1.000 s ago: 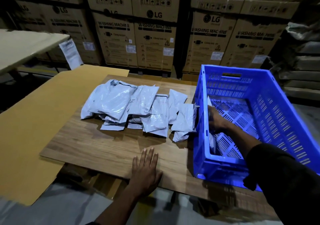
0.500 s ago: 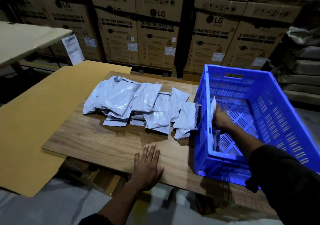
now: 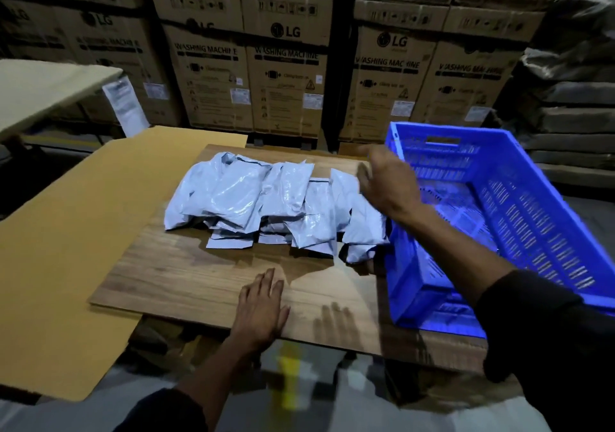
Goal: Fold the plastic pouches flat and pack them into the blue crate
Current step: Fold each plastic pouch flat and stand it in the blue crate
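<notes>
Many pouches point(image 3: 266, 205) lie heaped on the bench point(image 3: 199, 278) beside the blue crate point(image 3: 519, 198); the empty, loosely curled right hand point(image 3: 387, 187) should pinch just one, while the flat left hand point(image 3: 263, 305) steadies the board.

Bare wooden board point(image 3: 186, 275) lies open before the pouches point(image 3: 266, 202); blue crate point(image 3: 532, 198) walls the right.

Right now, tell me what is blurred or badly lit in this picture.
Head view: right hand smeared by motion blur; left hand fairly sharp on the wooden board; glare glints on the pouches; dim cartons bow with wide-angle distortion.
</notes>
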The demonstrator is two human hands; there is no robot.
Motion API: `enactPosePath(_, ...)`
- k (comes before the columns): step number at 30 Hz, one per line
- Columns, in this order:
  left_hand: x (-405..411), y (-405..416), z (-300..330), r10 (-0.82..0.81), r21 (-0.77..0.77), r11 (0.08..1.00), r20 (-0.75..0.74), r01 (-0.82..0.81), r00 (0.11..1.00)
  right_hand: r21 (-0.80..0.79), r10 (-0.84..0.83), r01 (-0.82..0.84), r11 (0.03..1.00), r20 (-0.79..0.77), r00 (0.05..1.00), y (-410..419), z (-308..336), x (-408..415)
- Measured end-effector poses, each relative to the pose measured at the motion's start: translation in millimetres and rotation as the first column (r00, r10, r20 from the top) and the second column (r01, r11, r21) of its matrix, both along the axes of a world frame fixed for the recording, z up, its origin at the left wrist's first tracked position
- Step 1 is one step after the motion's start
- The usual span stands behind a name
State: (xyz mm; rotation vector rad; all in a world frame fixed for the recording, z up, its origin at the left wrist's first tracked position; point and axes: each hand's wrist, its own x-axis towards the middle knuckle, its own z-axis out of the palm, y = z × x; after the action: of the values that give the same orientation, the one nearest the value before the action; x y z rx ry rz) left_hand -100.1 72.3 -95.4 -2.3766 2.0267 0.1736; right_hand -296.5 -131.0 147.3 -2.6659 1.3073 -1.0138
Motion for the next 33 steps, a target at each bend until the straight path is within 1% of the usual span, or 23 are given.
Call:
enactPosePath(3,31,9,1,-0.019,0.027,0.999,0.039,0.018,0.999,0.129,0.176,-0.155,0.979,-0.174,0.969,23,-36,54)
enactPosePath(5,51,13,-2,-0.048,0.002,0.999,0.054,0.048,0.997,0.115,0.255,-0.23,0.967,-0.331,0.908,27,-70,85)
enactPosePath(6,61,15,-4,-0.053,-0.018,0.998,0.052,0.054,0.997,0.099,0.256,-0.236,0.967,-0.398,0.881,28,-85,99)
enactPosePath(9,85,19,-10,-0.062,-0.083,0.994,0.028,0.064,0.998,0.107,0.184,-0.15,0.983,-0.529,0.828,28,-120,137)
enactPosePath(12,97,24,-16,-0.088,-0.117,0.989,-0.019,0.086,0.996,0.117,0.108,-0.049,0.992,-0.577,0.81,26,-136,165)
enactPosePath(15,99,25,-12,-0.125,-0.135,0.984,-0.043,0.118,0.991,0.136,0.035,0.056,0.989,-0.59,0.806,20,-144,180)
enactPosePath(17,101,25,-10,-0.145,-0.09,0.986,-0.084,0.138,0.986,0.153,0.013,0.097,0.983,-0.592,0.806,18,-145,183)
enactPosePath(18,102,24,-10,-0.146,-0.087,0.987,-0.116,0.136,0.983,0.15,0.008,0.1,0.984,-0.592,0.806,17,-144,182)
enactPosePath(20,103,25,-12,-0.158,-0.136,0.981,-0.125,0.141,0.98,0.13,-0.003,0.092,0.987,-0.564,0.826,17,-138,179)
enactPosePath(23,105,25,-20,-0.158,-0.17,0.976,-0.139,0.133,0.978,0.114,-0.004,0.062,0.992,-0.454,0.891,21,-131,166)
enactPosePath(26,108,26,-21,-0.154,-0.242,0.966,-0.266,0.089,0.952,0.049,0.056,-0.043,0.998,-0.29,0.955,41,-140,139)
enactPosePath(28,112,27,-21,-0.164,-0.309,0.949,-0.3,0.067,0.94,-0.007,0.136,-0.141,0.99,-0.215,0.967,74,-155,118)
enactPosePath(31,115,34,-20,-0.113,-0.352,0.936,-0.255,0.017,0.96,-0.071,0.297,-0.323,0.944,-0.247,0.923,134,-178,89)
enactPosePath(33,114,39,-14,-0.059,-0.391,0.92,-0.171,-0.013,0.984,-0.045,0.4,-0.435,0.9,-0.314,0.861,162,-194,73)
